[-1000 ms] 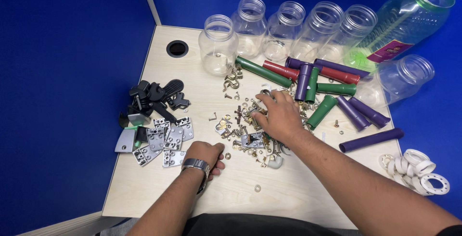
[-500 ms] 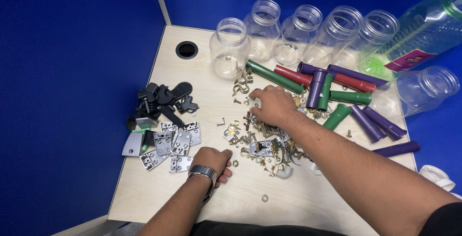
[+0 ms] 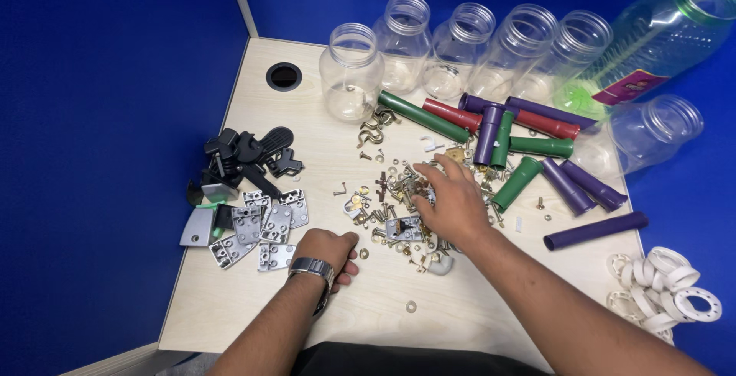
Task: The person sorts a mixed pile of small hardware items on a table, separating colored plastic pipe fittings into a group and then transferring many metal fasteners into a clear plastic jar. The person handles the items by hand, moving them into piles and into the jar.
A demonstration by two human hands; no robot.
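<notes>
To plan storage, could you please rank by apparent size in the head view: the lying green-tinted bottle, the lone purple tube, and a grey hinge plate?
1. Green-tinted bottle, largest.
2. Lone purple tube.
3. Grey hinge plate, smallest, beside the left hand.

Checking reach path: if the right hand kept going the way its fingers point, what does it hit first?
The right hand points up and left over the pile of small metal hardware. It would likely meet those screws and hooks first; further along that line stands a clear jar. Its height above the pile is unclear.
</notes>
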